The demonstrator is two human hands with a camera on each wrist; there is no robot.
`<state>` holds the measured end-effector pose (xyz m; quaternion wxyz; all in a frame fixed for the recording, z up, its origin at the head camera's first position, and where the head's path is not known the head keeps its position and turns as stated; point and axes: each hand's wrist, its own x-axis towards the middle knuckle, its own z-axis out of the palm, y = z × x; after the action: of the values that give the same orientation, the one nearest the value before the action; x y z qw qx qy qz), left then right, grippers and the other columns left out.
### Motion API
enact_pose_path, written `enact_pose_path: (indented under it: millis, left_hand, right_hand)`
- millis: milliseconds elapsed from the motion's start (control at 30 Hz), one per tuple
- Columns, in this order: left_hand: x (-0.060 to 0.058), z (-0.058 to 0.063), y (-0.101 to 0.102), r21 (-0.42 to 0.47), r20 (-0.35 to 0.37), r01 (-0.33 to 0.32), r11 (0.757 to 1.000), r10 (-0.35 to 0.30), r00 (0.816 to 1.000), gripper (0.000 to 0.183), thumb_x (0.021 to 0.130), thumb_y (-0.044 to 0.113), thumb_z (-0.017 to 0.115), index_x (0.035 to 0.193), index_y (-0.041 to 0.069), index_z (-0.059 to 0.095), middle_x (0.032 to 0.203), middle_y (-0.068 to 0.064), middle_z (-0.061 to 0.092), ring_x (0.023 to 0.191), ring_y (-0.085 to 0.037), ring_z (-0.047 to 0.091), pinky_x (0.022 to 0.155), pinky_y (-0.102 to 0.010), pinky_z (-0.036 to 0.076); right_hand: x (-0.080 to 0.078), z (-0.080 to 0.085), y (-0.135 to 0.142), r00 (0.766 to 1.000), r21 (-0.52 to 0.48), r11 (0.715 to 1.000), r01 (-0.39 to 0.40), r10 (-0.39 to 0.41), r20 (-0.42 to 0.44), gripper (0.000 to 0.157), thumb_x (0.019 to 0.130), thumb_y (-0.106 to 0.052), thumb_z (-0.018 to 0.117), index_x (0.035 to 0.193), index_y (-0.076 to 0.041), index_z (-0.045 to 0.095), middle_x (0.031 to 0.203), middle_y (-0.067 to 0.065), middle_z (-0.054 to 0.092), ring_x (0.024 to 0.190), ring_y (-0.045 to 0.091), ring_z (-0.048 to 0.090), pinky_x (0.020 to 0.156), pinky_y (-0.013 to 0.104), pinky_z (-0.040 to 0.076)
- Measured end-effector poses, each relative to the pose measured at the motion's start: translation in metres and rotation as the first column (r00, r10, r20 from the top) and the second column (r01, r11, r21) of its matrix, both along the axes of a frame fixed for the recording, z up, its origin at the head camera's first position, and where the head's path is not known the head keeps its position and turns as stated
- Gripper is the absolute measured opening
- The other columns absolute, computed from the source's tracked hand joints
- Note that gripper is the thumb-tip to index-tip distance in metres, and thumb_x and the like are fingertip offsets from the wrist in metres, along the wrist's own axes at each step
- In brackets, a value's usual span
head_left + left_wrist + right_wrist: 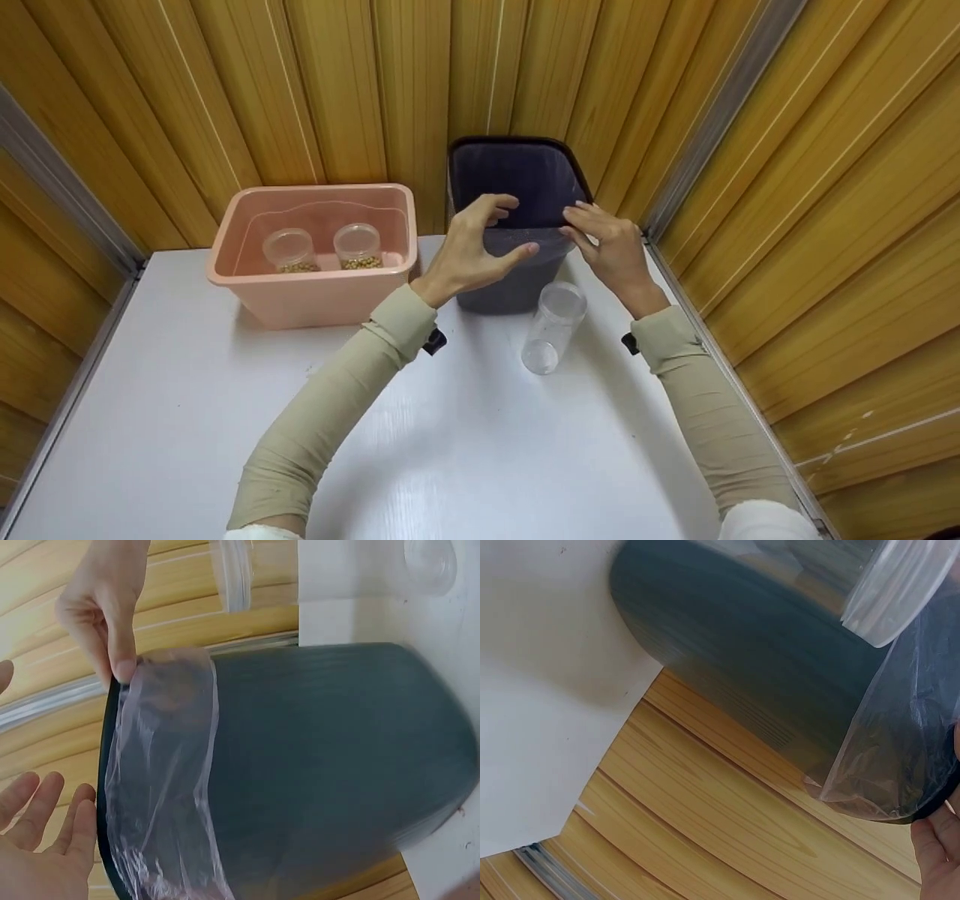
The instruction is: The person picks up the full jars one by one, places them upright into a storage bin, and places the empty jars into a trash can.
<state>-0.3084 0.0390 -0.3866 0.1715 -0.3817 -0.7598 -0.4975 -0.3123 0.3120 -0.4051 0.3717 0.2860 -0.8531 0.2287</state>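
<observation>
A dark bin (499, 289) stands at the back of the table, lined with a clear plastic bag (169, 757) folded over its rim. My right hand (611, 244) pinches the bag's edge at the rim's right front corner, thumb outside. My left hand (469, 247) is over the front of the bin, thumb and fingers spread apart; the left wrist view shows its fingers (41, 810) beside the rim, holding nothing. A clear empty jar (553, 330) stands on the table just in front of the bin, between my forearms. The bin's bottom inside is hidden.
Left of the bin is a pink tub (322, 300) holding two clear jars, a left one (289, 247) and a right one (358, 241), with yellowish beans or grains low in each. Wood-patterned walls (412, 97) close off the white table (465, 442) at the back and sides.
</observation>
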Motion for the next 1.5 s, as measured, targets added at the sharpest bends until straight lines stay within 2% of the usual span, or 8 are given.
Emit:
enact_pose_path:
  millis: [167,367,467,633,833,933,1233,1500]
  left_hand:
    - [0.010,-0.012,0.008,-0.009,-0.009,0.019,1.000,-0.019,1.000,0.071,0.089,0.038,0.086,0.139,-0.004,0.059,0.136,-0.020,0.067,0.122,-0.032,0.067,0.106,-0.038,0.058]
    - [0.017,-0.036,0.019,-0.004,-0.021,0.044,0.999,-0.044,0.999,0.070,0.088,0.038,0.087,0.137,-0.004,0.060,0.134,-0.020,0.068,0.123,-0.033,0.068,0.106,-0.043,0.059]
    - [0.021,-0.049,0.024,-0.019,0.012,0.056,0.998,-0.056,0.998,0.073,0.088,0.039,0.087,0.140,-0.004,0.059,0.138,-0.019,0.067,0.127,-0.033,0.067,0.108,-0.044,0.058]
    - [0.026,-0.070,0.034,-0.066,0.093,0.077,0.995,-0.070,0.993,0.079,0.087,0.041,0.087,0.146,-0.003,0.056,0.143,-0.016,0.065,0.129,-0.028,0.066,0.109,-0.037,0.056]
    - [0.030,-0.091,0.049,-0.115,0.217,0.094,0.989,-0.067,0.974,0.090,0.084,0.046,0.088,0.152,0.000,0.050,0.151,-0.015,0.060,0.136,-0.030,0.062,0.115,-0.038,0.052]
    - [0.032,-0.099,0.057,-0.127,0.247,0.088,0.988,-0.055,0.967,0.093,0.082,0.048,0.089,0.153,0.001,0.049,0.151,-0.016,0.060,0.137,-0.030,0.061,0.116,-0.038,0.051]
    - [0.039,-0.117,0.071,-0.141,0.290,0.072,0.987,-0.028,0.956,0.098,0.080,0.047,0.090,0.154,0.002,0.045,0.144,-0.014,0.063,0.125,-0.024,0.066,0.106,-0.037,0.057]
    - [0.039,-0.117,0.075,-0.110,0.262,0.046,0.993,-0.016,0.965,0.084,0.083,0.043,0.090,0.147,0.005,0.051,0.140,-0.013,0.067,0.121,-0.022,0.068,0.101,-0.036,0.059]
  right_hand:
    - [0.000,0.000,0.000,1.000,0.002,1.000,-0.003,0.003,-0.005,0.027,0.097,-0.015,0.079,0.120,0.000,0.081,0.117,0.017,0.079,0.117,0.036,0.076,0.104,0.051,0.060]
    - [0.000,0.001,-0.001,1.000,-0.002,1.000,0.000,0.000,-0.002,0.028,0.096,-0.014,0.079,0.121,-0.002,0.080,0.117,0.016,0.079,0.117,0.036,0.075,0.104,0.051,0.059]
    - [0.000,0.001,-0.002,1.000,-0.006,1.000,-0.004,0.004,-0.005,0.027,0.096,-0.014,0.079,0.120,-0.002,0.081,0.117,0.016,0.079,0.117,0.037,0.076,0.103,0.052,0.059]
    - [0.000,0.000,-0.001,1.000,-0.011,1.000,-0.004,0.004,-0.003,0.027,0.094,-0.012,0.080,0.119,-0.001,0.081,0.116,0.017,0.080,0.116,0.038,0.075,0.102,0.053,0.060]
    - [0.000,0.001,0.000,1.000,0.005,1.000,0.004,-0.004,0.011,0.028,0.097,-0.015,0.078,0.121,-0.001,0.080,0.117,0.016,0.079,0.118,0.036,0.075,0.103,0.051,0.060]
    - [0.000,0.001,0.000,1.000,0.006,1.000,-0.001,0.001,0.014,0.028,0.098,-0.015,0.077,0.121,0.000,0.080,0.118,0.016,0.079,0.119,0.035,0.075,0.104,0.050,0.059]
    - [0.000,0.000,-0.002,1.000,-0.012,1.000,-0.008,0.008,0.017,0.028,0.097,-0.017,0.078,0.122,-0.003,0.080,0.118,0.015,0.079,0.118,0.035,0.075,0.104,0.050,0.059]
    - [0.000,0.002,-0.001,1.000,-0.008,1.000,-0.002,0.002,0.002,0.028,0.097,-0.017,0.078,0.121,-0.002,0.080,0.118,0.015,0.079,0.117,0.035,0.076,0.103,0.050,0.060]
